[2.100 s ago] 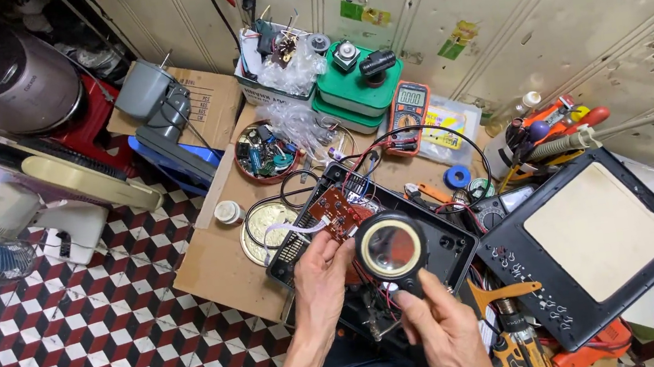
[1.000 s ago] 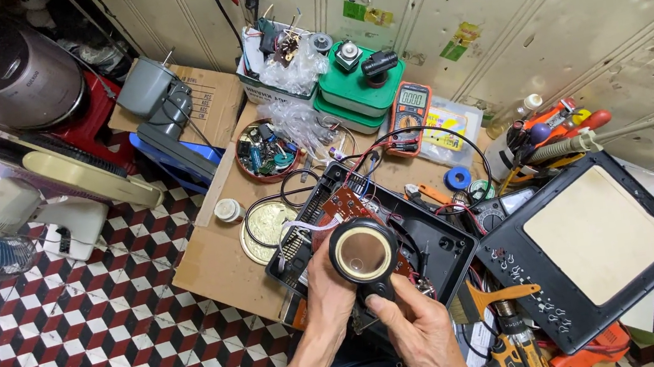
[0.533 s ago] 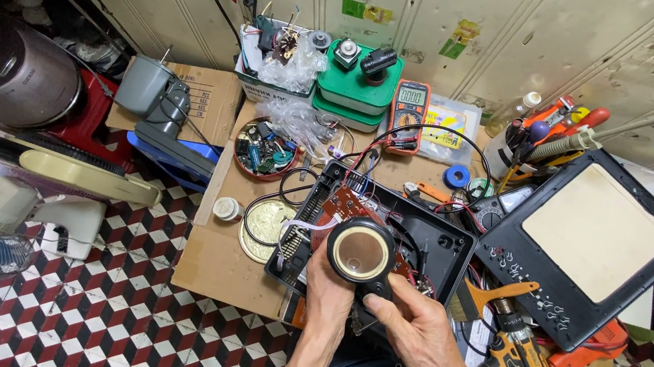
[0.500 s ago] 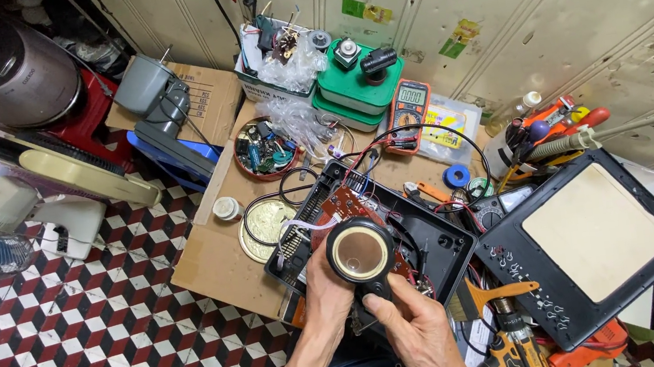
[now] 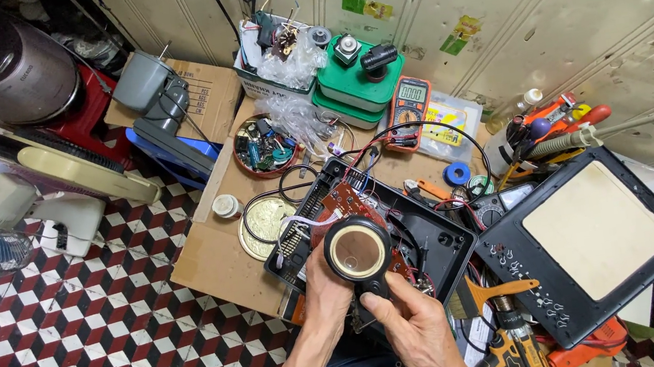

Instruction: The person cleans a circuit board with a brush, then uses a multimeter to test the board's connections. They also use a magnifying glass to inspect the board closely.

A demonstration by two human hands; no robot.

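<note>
- Right hand (image 5: 420,333) grips the handle of a round black-rimmed magnifying glass (image 5: 358,249), held over a reddish-brown circuit board (image 5: 347,204).
- Left hand (image 5: 325,280) presses on the board's open black plastic casing (image 5: 435,238); its fingers are hidden.
- A brown cardboard box with black print (image 5: 206,98) sits far left; green and yellow paper labels (image 5: 358,3) are stuck on the wall.

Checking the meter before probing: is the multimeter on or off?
On: the multimeter screen is lit, with digits showing.

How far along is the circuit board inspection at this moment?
Done: the black casing lies opened, with the red circuit board exposed. In hand: the right hand holds a round magnifier over the board while the left hand steadies the casing. Left: the multimeter lies untouched near the wall, and the casing is not closed.
</note>
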